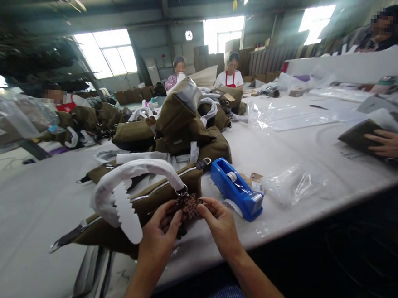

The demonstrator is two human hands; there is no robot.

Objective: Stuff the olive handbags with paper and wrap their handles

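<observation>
An olive bag (118, 235) with a silver zipper lies on the white table in front of me. Its handle (143, 167) is wrapped in white material and arches over the top. A dark brown openwork charm (191, 207) hangs at a ring by the handle's right end. My left hand (162, 226) pinches the charm's left side between thumb and fingers. On the charm's right edge, my right hand (217, 220) is closed with thumb and fingertips. A white serrated-edged strip (126, 214) hangs inside the handle's arch.
A blue tape dispenser (237, 190) stands just right of the bag. Behind it are piled olive bags (183, 120) and clear plastic (295, 185). At the right, another person's hand (392, 144) rests on an olive bag (359, 137). More people sit across the table.
</observation>
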